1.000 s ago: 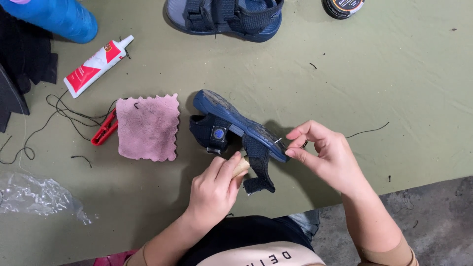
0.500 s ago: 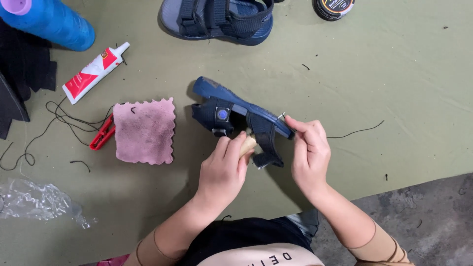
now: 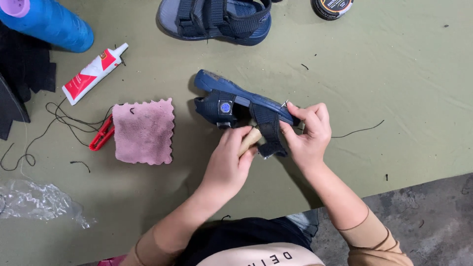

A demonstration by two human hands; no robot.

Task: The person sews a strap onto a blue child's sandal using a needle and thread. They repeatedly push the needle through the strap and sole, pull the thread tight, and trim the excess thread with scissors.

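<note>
A dark blue sandal [image 3: 231,98] is held on its side above the green table, sole toward the far side, straps toward me. My right hand [image 3: 308,133] grips its heel end, fingers pinched on the sole edge where a thin metal needle tip shows. My left hand [image 3: 229,162] is closed around a light wooden tool handle [image 3: 250,140] pressed under the straps. A black thread [image 3: 357,131] trails right from the sandal.
A second blue sandal [image 3: 217,19] lies at the far edge beside a round polish tin [image 3: 332,7]. Left of me are a pink cloth [image 3: 144,130], red clippers [image 3: 102,133], a glue tube [image 3: 93,74], a blue thread cone [image 3: 47,19], black fabric [image 3: 19,83] and crumpled plastic [image 3: 34,202].
The sandal has been turned and shifted slightly; my left hand moved up under the straps with the wooden handle, and my right hand closed in on the heel end.
</note>
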